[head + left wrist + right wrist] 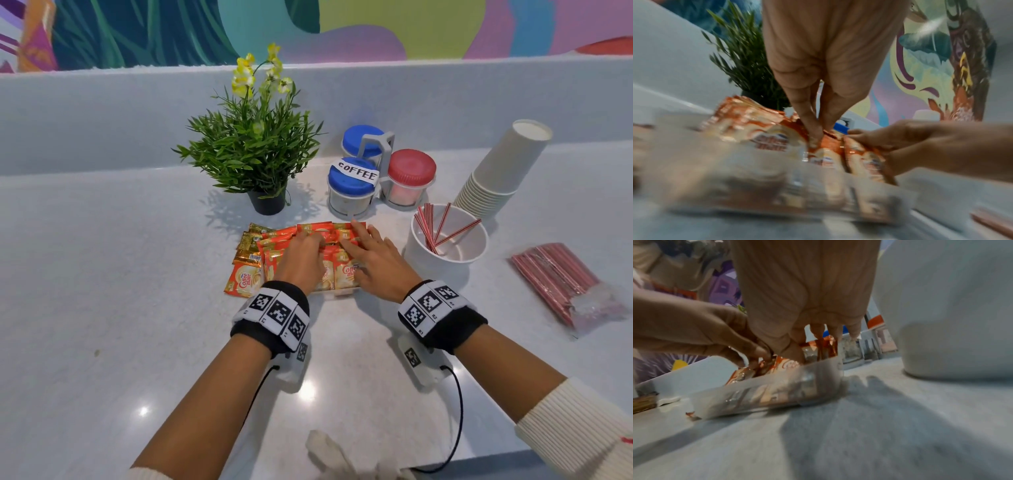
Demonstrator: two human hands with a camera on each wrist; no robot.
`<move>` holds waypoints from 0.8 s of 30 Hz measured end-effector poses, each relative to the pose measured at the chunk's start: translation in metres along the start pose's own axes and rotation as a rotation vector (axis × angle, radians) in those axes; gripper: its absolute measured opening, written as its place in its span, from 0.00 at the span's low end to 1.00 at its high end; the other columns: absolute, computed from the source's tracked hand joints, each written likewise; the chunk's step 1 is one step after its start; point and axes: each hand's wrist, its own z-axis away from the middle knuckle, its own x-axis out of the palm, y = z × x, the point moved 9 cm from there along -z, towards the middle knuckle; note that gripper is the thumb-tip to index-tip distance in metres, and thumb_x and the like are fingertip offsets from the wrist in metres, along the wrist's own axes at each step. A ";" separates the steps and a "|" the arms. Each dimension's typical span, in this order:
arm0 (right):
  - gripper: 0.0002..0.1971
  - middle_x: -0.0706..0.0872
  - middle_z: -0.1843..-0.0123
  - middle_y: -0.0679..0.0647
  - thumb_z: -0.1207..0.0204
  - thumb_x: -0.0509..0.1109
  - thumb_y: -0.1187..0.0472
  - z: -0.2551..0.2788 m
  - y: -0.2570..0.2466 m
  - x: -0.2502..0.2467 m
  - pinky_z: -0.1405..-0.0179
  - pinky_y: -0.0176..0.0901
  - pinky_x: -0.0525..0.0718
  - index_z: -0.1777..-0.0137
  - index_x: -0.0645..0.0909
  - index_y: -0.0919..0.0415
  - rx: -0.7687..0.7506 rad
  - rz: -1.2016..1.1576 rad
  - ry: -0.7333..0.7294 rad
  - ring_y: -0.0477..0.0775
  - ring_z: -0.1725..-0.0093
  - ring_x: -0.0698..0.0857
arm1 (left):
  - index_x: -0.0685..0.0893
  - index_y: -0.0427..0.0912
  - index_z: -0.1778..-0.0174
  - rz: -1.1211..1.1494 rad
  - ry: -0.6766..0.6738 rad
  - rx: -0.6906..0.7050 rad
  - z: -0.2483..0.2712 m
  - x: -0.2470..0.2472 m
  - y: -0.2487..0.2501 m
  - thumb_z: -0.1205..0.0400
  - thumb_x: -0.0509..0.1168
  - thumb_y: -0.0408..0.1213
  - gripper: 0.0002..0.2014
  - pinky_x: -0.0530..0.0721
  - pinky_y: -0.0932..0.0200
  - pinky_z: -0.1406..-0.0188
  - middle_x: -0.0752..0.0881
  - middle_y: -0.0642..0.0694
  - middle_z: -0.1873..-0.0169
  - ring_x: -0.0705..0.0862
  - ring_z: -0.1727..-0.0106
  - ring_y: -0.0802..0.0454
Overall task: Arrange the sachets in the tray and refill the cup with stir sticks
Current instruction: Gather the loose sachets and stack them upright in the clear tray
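Note:
Orange Coffee-mate sachets (347, 272) stand packed in a clear plastic tray (337, 293) at the counter's middle. My left hand (313, 241) reaches down into the row, its curled fingertips pinching an orange sachet (830, 142). My right hand (352, 236) lies beside it with straight, spread fingers resting on the sachet tops (787, 364). Loose gold sachets (248, 241) and one orange sachet (241, 279) lie outside the tray's left side. To the right a white cup (442, 263) holds a few red stir sticks (428, 229). A wrapped pack of stir sticks (555, 281) lies further right.
A potted plant (253, 150) stands behind the tray. A rack of lidded jars (376, 174) labelled coffee sits beside it. A stack of paper cups (503, 168) leans at the back right. The white cup's wall (951, 321) is close to my right hand.

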 end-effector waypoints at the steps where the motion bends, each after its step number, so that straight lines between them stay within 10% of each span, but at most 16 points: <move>1: 0.32 0.39 0.15 0.55 0.21 0.60 0.59 0.001 -0.001 -0.002 0.20 0.64 0.50 0.18 0.53 0.52 -0.003 0.025 0.001 0.63 0.17 0.44 | 0.79 0.37 0.36 -0.047 -0.001 -0.011 0.001 -0.003 -0.005 0.19 0.61 0.27 0.15 0.80 0.47 0.40 0.78 0.38 0.40 0.80 0.41 0.40; 10: 0.23 0.74 0.25 0.52 0.23 0.65 0.50 -0.018 -0.049 -0.021 0.26 0.53 0.59 0.30 0.74 0.55 -0.112 0.123 0.167 0.57 0.23 0.63 | 0.73 0.40 0.37 -0.118 0.026 -0.152 0.015 -0.017 -0.043 0.24 0.69 0.35 0.20 0.81 0.44 0.46 0.69 0.40 0.39 0.78 0.41 0.39; 24: 0.16 0.73 0.33 0.57 0.25 0.67 0.63 -0.042 -0.066 -0.021 0.33 0.55 0.66 0.37 0.73 0.60 -0.039 0.206 0.000 0.59 0.32 0.69 | 0.83 0.35 0.45 -0.318 -0.194 -0.017 0.007 -0.022 -0.050 0.20 0.62 0.29 0.10 0.78 0.48 0.42 0.80 0.36 0.43 0.79 0.40 0.38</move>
